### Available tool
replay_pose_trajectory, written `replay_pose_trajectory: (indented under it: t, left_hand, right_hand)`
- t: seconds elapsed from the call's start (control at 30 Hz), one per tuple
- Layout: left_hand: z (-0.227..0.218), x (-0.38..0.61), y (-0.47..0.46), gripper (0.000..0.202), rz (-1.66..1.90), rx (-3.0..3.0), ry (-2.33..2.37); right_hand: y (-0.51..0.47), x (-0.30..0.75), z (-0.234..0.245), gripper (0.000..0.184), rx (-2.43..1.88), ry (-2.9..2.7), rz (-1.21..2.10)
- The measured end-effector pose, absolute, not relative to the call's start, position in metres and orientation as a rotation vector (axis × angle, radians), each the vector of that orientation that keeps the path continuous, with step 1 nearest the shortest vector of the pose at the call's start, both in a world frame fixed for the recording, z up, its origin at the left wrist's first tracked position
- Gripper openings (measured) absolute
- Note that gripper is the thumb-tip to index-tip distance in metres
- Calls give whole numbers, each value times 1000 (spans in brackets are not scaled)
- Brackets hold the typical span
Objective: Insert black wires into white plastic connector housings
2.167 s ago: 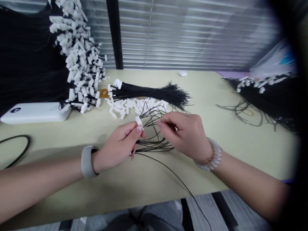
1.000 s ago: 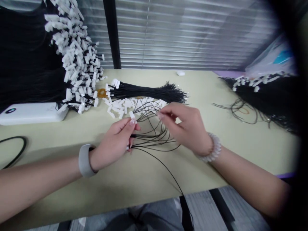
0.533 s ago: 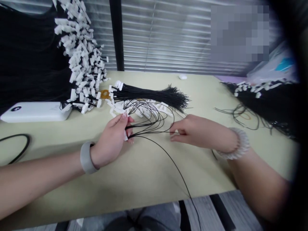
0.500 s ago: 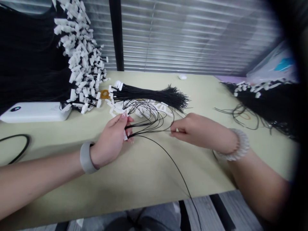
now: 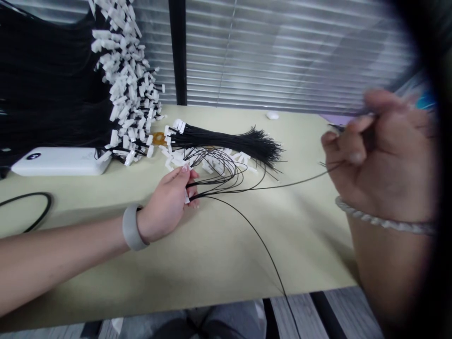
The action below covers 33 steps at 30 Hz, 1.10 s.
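Observation:
My left hand [image 5: 169, 202] is closed in a pinch on a white connector [image 5: 187, 196] with several thin black wires running out of it. Some of those wires [image 5: 229, 176] loop back over the table; one single wire [image 5: 261, 238] bends down past the front edge. My right hand [image 5: 381, 155] is raised at the right with its fingers curled, partly blurred. A black wire [image 5: 293, 183] stretches from the connector to that hand, its end passing into the fingers. Behind my left hand lies a bundle of black wires [image 5: 222, 136] with white connectors at its left end.
Loose white connectors [image 5: 215, 162] lie below the bundle. At the left hangs a large mass of black wires with white connectors [image 5: 123, 89], beside a white power bank [image 5: 61, 161]. A yellow-brown ring [image 5: 158, 138], a small white case [image 5: 272, 115] and a black cable [image 5: 44, 214] are on the table.
My right hand has moved right and up, drawing one black wire out straight from the looped ones. My left hand keeps its hold on the connector. The view has shifted slightly.

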<state>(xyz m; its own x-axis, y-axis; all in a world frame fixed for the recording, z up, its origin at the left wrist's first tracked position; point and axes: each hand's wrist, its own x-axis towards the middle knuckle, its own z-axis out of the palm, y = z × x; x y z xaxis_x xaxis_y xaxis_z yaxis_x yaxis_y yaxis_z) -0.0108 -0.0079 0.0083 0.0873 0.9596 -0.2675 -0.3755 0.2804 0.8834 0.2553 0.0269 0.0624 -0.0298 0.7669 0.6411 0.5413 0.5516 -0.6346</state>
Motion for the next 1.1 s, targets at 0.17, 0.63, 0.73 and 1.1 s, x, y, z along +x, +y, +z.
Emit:
replay_pose_trajectory:
  t: [0.17, 0.63, 0.73, 1.1]
  left_hand:
    - [8, -11, -6, 22, 1138, 759, 1018]
    - [8, -11, -19, 34, 730, 1235, 1051]
    - [7, -12, -17, 34, 713, 1253, 1038]
    - [5, -13, -16, 33, 717, 1237, 1017]
  right_hand:
    - [13, 231, 60, 25, -972, -1524, 882]
    - [-11, 183, 23, 6, -1014, -2202, 166]
    - [-10, 183, 21, 7, -1009, -2217, 133]
    - [-8, 183, 21, 10, -904, -2300, 156]
